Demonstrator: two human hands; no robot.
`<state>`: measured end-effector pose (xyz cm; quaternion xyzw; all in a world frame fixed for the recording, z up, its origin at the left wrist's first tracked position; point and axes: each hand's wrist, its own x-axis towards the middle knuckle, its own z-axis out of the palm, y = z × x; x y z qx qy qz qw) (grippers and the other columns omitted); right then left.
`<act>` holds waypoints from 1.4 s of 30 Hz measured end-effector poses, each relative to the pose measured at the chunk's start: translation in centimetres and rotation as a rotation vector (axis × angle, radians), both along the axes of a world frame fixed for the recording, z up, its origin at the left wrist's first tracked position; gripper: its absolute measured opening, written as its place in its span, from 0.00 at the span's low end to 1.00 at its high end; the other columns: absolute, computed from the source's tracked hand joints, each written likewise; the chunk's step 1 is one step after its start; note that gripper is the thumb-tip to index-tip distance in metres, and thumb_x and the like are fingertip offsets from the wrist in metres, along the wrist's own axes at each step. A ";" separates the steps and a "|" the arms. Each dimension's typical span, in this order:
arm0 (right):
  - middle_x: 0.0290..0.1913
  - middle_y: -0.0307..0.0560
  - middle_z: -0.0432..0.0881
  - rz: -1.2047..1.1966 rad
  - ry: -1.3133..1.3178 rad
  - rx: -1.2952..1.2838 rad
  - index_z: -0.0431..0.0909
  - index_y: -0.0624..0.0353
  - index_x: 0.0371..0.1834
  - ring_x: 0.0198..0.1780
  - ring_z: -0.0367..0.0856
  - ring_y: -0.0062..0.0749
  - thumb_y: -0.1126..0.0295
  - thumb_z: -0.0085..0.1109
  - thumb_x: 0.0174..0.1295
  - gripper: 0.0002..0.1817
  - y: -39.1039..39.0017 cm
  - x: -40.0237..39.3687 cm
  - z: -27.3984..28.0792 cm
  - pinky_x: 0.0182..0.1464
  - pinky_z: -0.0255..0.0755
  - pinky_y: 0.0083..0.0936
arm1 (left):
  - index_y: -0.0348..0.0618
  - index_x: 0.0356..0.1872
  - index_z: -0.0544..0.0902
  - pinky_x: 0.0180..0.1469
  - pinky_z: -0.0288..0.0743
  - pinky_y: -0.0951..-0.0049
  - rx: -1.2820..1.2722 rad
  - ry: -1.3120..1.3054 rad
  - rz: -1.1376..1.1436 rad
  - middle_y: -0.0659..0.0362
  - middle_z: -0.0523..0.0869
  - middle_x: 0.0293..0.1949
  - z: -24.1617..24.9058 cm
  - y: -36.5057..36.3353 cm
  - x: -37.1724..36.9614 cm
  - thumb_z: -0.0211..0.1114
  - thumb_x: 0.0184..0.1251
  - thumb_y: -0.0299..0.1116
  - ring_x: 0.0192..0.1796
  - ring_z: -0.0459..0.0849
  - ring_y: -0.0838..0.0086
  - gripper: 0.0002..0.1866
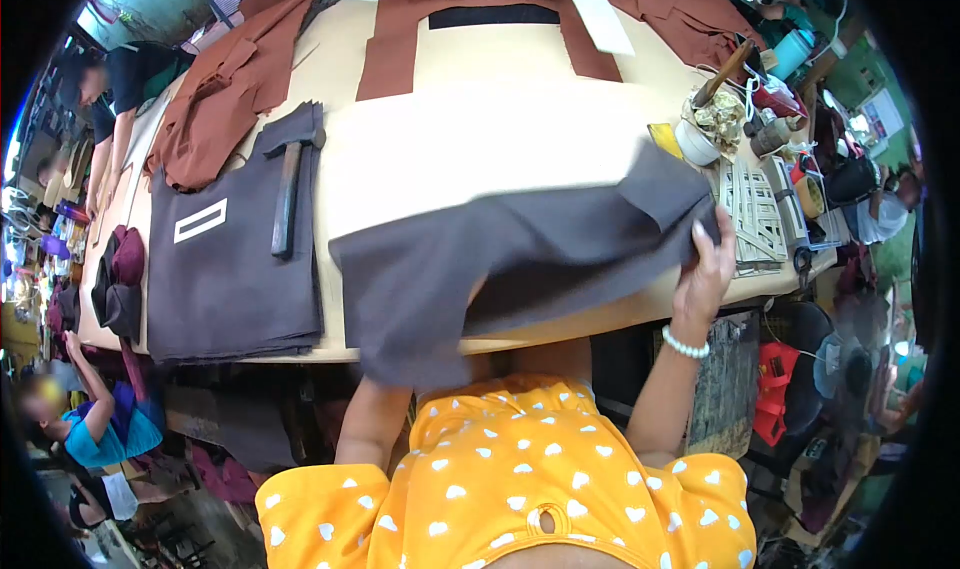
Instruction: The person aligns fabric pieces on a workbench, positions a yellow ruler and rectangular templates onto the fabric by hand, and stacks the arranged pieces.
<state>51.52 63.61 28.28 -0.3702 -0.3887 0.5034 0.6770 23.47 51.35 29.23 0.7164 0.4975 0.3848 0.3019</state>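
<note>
A dark grey piece of fabric [540,239] is spread loosely in front of me, lifted and folded, its lower left corner hanging over the table's front edge. My right hand [708,264] grips its right edge, thumb and fingers closed on the cloth. My left forearm [375,424] goes up beneath the fabric. Only a sliver of skin shows at a fold there, so the fingers of my left hand are hidden. To the left lies a stack of dark grey fabric [235,279] with a hammer [288,194] and a pale rectangular frame template [201,221] on top.
Brown fabric [225,99] is piled at the back left. A brown cut panel [395,54] lies at the far side of the table [400,139]. On the right are a white pot [697,142], lattice-like pale templates [750,209] and tools. Co-workers [125,89] work at the left.
</note>
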 end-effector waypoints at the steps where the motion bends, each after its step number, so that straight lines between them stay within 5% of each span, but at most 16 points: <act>1: 0.53 0.49 0.73 0.050 0.037 0.084 0.63 0.66 0.60 0.53 0.73 0.30 0.84 0.55 0.55 0.26 0.8 -1.4 0.6 0.59 0.66 0.25 | 0.40 0.46 0.78 0.51 0.73 0.64 -0.019 0.135 0.065 0.44 0.79 0.48 -1.3 1.2 -0.7 0.55 0.62 0.41 0.49 0.80 0.57 0.18; 4: 0.51 0.48 0.75 0.185 0.162 0.179 0.59 0.66 0.63 0.48 0.76 0.29 0.84 0.57 0.55 0.31 2.6 -5.1 1.6 0.53 0.72 0.25 | 0.43 0.41 0.78 0.46 0.76 0.64 -0.075 0.546 0.274 0.49 0.82 0.40 -5.9 4.7 -2.5 0.63 0.53 0.32 0.42 0.83 0.61 0.13; 6: 0.49 0.47 0.77 0.158 0.183 0.155 0.64 0.68 0.60 0.45 0.78 0.29 0.83 0.56 0.56 0.26 2.6 -6.3 2.5 0.50 0.73 0.24 | 0.33 0.44 0.80 0.51 0.73 0.58 -0.497 0.386 0.517 0.39 0.82 0.43 -2.9 9.4 -3.4 0.51 0.65 0.47 0.48 0.80 0.47 0.24; 11: 0.43 0.55 0.80 -0.310 -0.971 0.033 0.72 0.72 0.49 0.43 0.79 0.39 0.78 0.56 0.52 0.19 2.1 1.4 -2.7 0.48 0.70 0.31 | 0.40 0.46 0.82 0.50 0.75 0.59 -0.235 0.472 0.706 0.44 0.82 0.45 -2.9 10.3 -4.3 0.63 0.57 0.40 0.48 0.81 0.54 0.18; 14: 0.27 0.55 0.79 -0.266 -1.296 -0.132 0.76 0.70 0.40 0.33 0.79 0.44 0.75 0.58 0.51 0.13 -0.8 4.4 -2.5 0.41 0.70 0.36 | 0.40 0.47 0.81 0.54 0.72 0.62 -0.157 0.621 0.725 0.49 0.79 0.50 -2.7 9.2 -2.5 0.64 0.56 0.38 0.54 0.76 0.56 0.19; 17: 0.21 0.48 0.77 -0.197 -1.281 -0.103 0.78 0.68 0.33 0.27 0.77 0.36 0.72 0.59 0.55 0.08 -0.7 5.8 -3.6 0.35 0.70 0.31 | 0.39 0.49 0.79 0.56 0.71 0.62 0.080 0.625 0.590 0.48 0.74 0.55 -4.5 8.8 -0.9 0.62 0.54 0.30 0.57 0.73 0.55 0.19; 21: 0.28 0.35 0.79 0.120 -0.602 -0.145 0.79 0.63 0.38 0.27 0.73 0.13 0.68 0.57 0.62 0.09 0.8 2.7 -0.1 0.28 0.67 0.14 | 0.42 0.50 0.78 0.52 0.69 0.60 0.216 0.580 0.488 0.49 0.75 0.48 -6.1 9.2 1.8 0.62 0.50 0.29 0.53 0.73 0.56 0.21; 24: 0.31 0.34 0.79 0.068 -0.192 -0.164 0.78 0.64 0.41 0.29 0.75 0.13 0.70 0.57 0.62 0.09 0.5 1.5 2.4 0.29 0.70 0.15 | 0.43 0.46 0.79 0.46 0.68 0.63 0.183 0.647 0.484 0.52 0.75 0.42 -5.1 10.2 2.1 0.63 0.49 0.31 0.48 0.72 0.59 0.19; 28: 0.26 0.61 0.80 -0.265 -1.644 -0.108 0.77 0.70 0.32 0.29 0.79 0.51 0.66 0.58 0.56 0.14 0.5 5.9 -1.2 0.34 0.70 0.38 | 0.47 0.45 0.79 0.44 0.67 0.64 0.429 0.736 0.422 0.54 0.75 0.45 -6.7 14.5 1.6 0.62 0.50 0.35 0.48 0.71 0.60 0.18; 29: 0.25 0.69 0.75 -0.216 -1.531 -0.110 0.75 0.72 0.30 0.31 0.74 0.63 0.64 0.60 0.52 0.17 -0.3 6.0 -1.6 0.35 0.67 0.44 | 0.46 0.42 0.80 0.44 0.68 0.63 0.398 0.668 0.370 0.55 0.75 0.46 -7.0 16.0 1.9 0.61 0.50 0.34 0.49 0.72 0.60 0.16; 31: 0.24 0.67 0.74 -0.153 -1.484 -0.157 0.73 0.72 0.26 0.30 0.74 0.62 0.65 0.59 0.53 0.16 -1.5 6.1 -2.2 0.34 0.66 0.43 | 0.42 0.37 0.82 0.45 0.71 0.62 0.571 0.670 0.375 0.54 0.76 0.48 -6.9 17.9 3.1 0.59 0.52 0.32 0.50 0.73 0.61 0.12; 33: 0.22 0.66 0.72 -0.168 -1.449 -0.175 0.70 0.72 0.23 0.27 0.71 0.62 0.65 0.59 0.53 0.16 -2.2 5.5 -1.9 0.33 0.65 0.43 | 0.41 0.42 0.82 0.42 0.75 0.64 0.223 0.977 0.299 0.52 0.79 0.45 -5.5 20.3 4.7 0.57 0.56 0.31 0.46 0.79 0.61 0.14; 36: 0.20 0.63 0.70 -0.125 -1.342 -0.135 0.69 0.72 0.23 0.25 0.73 0.49 0.67 0.60 0.53 0.16 -1.7 6.1 -2.4 0.32 0.64 0.40 | 0.44 0.45 0.81 0.41 0.77 0.64 0.020 1.029 0.317 0.51 0.81 0.41 -4.4 22.0 6.2 0.52 0.61 0.33 0.43 0.82 0.61 0.15; 37: 0.23 0.53 0.75 -0.065 -1.323 -0.208 0.73 0.70 0.27 0.27 0.74 0.32 0.69 0.59 0.56 0.11 -1.8 6.1 -1.7 0.33 0.67 0.31 | 0.44 0.46 0.81 0.41 0.77 0.64 -0.039 1.020 0.334 0.51 0.81 0.40 -4.2 22.6 6.6 0.51 0.62 0.35 0.43 0.83 0.61 0.15; 40: 0.31 0.42 0.80 0.037 -0.420 -0.215 0.78 0.68 0.37 0.33 0.75 0.23 0.71 0.56 0.59 0.09 -1.5 4.1 -0.6 0.38 0.70 0.23 | 0.45 0.51 0.77 0.44 0.77 0.62 -0.207 0.949 0.306 0.49 0.81 0.43 -3.2 23.2 7.1 0.51 0.61 0.41 0.46 0.82 0.60 0.20; 42: 0.41 0.40 0.80 0.147 -0.269 -0.138 0.77 0.68 0.47 0.41 0.77 0.23 0.73 0.55 0.59 0.14 -0.4 3.7 -0.9 0.48 0.70 0.21 | 0.43 0.53 0.76 0.47 0.75 0.62 -0.182 0.801 0.384 0.46 0.80 0.46 -3.1 22.4 6.5 0.51 0.62 0.46 0.49 0.81 0.59 0.23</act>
